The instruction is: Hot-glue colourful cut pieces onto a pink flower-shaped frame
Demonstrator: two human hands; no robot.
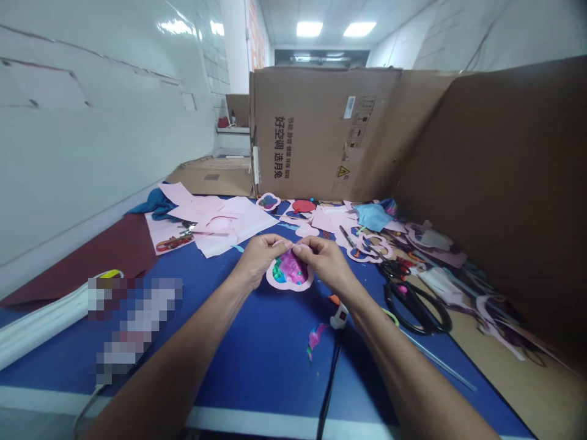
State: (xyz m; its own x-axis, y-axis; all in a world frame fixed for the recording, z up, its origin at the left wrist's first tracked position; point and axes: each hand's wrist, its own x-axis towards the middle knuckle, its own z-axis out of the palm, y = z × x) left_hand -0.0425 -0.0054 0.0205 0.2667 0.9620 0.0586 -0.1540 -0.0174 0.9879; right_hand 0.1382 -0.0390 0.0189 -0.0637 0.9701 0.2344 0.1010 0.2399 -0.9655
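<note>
Blue table [257,360]; left fingertips [280,247], right fingertips [301,250] pinch cutout's [292,271] far edge.

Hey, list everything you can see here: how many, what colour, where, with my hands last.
Tabletop: one, blue, foreground
Flower piece: one, pink-rimmed, multicoloured middle, centre
Fabric scrap: one, pink-purple and green, front centre
Corded tool: one, white with orange tip, right of centre
Large scissors: one pair, black-handled, right
Rod: one, translucent, front right
Paper sheets: several, pink, back
Maroon sheet: one, maroon, left
Cloth: one, light blue, back right
Long object: one, white, front left
Pixelated object: one, whitish, front left
Cardboard: several panels, brown, back and right
Ceiling lights: two, white, top
Small scraps: too cluttered to count
Left hand: one, bare, centre
Right hand: one, bare, centre
</note>
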